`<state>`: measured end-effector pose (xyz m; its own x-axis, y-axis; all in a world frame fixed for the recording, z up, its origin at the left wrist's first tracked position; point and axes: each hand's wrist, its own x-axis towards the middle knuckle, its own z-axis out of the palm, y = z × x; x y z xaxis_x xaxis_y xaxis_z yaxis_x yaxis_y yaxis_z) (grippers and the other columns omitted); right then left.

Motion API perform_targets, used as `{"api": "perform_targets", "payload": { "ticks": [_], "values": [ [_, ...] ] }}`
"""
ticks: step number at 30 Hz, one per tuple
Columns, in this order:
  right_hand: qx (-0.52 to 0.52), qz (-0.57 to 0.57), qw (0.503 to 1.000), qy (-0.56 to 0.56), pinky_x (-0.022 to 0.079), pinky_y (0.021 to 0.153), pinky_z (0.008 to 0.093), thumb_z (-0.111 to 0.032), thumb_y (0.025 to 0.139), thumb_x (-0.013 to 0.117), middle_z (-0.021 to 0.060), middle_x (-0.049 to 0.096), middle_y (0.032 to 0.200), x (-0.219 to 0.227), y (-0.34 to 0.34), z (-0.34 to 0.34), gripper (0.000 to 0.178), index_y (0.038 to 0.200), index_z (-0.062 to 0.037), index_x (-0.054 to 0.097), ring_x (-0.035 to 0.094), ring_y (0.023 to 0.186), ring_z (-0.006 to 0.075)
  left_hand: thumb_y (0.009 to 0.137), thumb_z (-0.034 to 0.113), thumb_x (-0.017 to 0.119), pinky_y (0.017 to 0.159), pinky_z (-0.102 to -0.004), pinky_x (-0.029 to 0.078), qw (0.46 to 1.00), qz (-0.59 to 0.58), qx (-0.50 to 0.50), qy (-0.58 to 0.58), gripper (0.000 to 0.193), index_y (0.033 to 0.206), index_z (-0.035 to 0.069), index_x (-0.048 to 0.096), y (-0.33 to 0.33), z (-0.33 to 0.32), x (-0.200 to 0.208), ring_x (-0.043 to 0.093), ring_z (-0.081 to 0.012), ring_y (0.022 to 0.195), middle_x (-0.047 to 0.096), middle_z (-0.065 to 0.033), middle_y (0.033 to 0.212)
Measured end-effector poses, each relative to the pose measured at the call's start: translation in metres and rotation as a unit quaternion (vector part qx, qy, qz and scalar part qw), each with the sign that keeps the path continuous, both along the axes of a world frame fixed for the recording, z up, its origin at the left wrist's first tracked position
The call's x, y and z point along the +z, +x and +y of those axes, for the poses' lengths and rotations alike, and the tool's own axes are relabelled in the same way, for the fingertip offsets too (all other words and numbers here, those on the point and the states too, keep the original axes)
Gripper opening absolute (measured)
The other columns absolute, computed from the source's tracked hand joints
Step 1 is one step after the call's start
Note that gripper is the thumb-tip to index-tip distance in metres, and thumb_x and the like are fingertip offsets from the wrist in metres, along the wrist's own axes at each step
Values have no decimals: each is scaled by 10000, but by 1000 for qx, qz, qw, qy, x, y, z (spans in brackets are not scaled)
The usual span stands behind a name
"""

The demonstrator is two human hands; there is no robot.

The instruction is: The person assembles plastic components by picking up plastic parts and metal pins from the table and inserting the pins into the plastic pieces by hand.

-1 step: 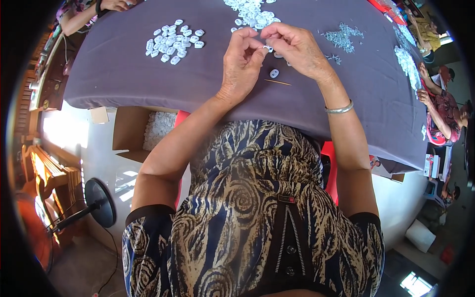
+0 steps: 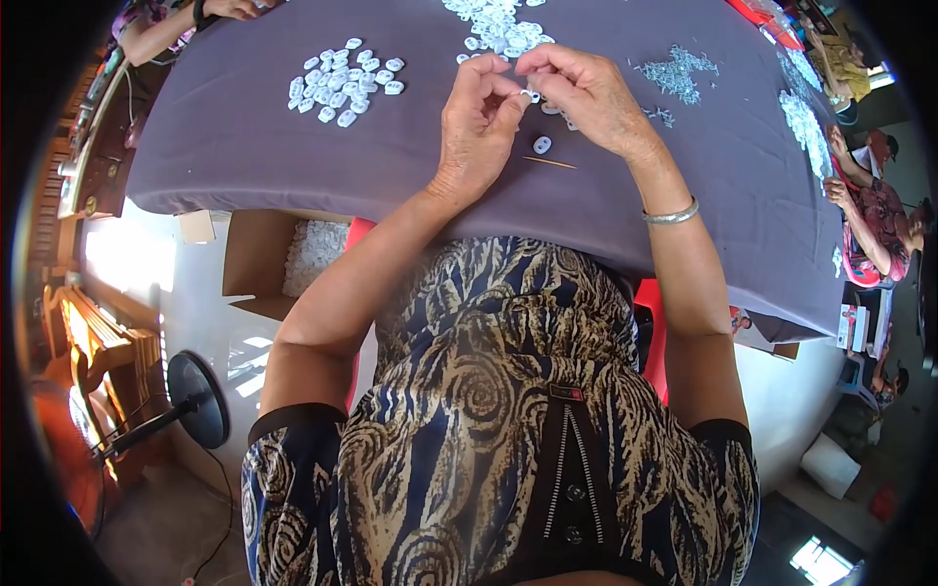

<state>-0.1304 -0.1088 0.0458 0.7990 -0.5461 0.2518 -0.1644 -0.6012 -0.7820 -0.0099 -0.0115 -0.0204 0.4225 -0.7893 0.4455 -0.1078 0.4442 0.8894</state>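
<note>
Over the dark tablecloth my two hands meet close together. My left hand pinches a small white plastic piece between thumb and fingers. Thumb and forefinger of my right hand close at the same piece; anything tiny between them is too small to make out. Just below lie a single white oval piece with two holes and a thin wooden toothpick. A few more white pieces are partly hidden behind my right hand.
White pieces form a pile at left and a bigger heap at the far middle. Small metallic-looking bits lie at right. Other people's hands work at the right edge and far left. A cardboard box stands below the table.
The fingers of my right hand have shifted very slightly at the white piece. Otherwise everything looks the same.
</note>
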Motion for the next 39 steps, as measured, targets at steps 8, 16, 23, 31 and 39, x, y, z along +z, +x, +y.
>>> {"api": "perform_targets", "payload": {
  "ticks": [8,16,23,31,39],
  "values": [
    [2,-15,995,94,437,570,244,-180,837,483,11,534,668,0,2,-6,224,927,-61,651,492,608,82,860,-68,541,674,-196,444,1000,9,-13,-7,343,1161,25,405,-1,1,3,520,-56,748,556,-11,825],
    [6,15,999,37,426,604,226,-148,859,512,-8,548,730,3,1,-3,187,938,-34,637,489,662,66,856,-71,551,668,-195,445,1000,5,-5,-8,343,1155,32,418,-1,0,2,521,-53,740,557,-7,817],
    [68,12,997,38,422,640,199,-71,884,568,-49,576,816,-3,-5,-12,90,923,-15,627,494,739,32,850,-72,557,655,-191,439,1000,-4,-2,-11,347,1152,32,421,-1,-1,0,517,-49,732,558,-3,807],
    [41,78,996,-13,387,561,212,-106,856,605,-35,557,705,9,-1,-12,91,858,-18,629,469,651,36,841,-76,565,636,-196,433,1000,10,8,1,360,1153,33,421,-2,0,0,510,-53,703,557,-11,780],
    [20,81,994,-68,421,545,307,-164,799,627,44,582,609,11,6,-5,145,823,-26,665,539,560,123,837,-81,563,621,-205,435,999,13,39,-21,329,1108,40,422,-1,-2,-6,502,-63,686,559,-25,778]
  ]
}}
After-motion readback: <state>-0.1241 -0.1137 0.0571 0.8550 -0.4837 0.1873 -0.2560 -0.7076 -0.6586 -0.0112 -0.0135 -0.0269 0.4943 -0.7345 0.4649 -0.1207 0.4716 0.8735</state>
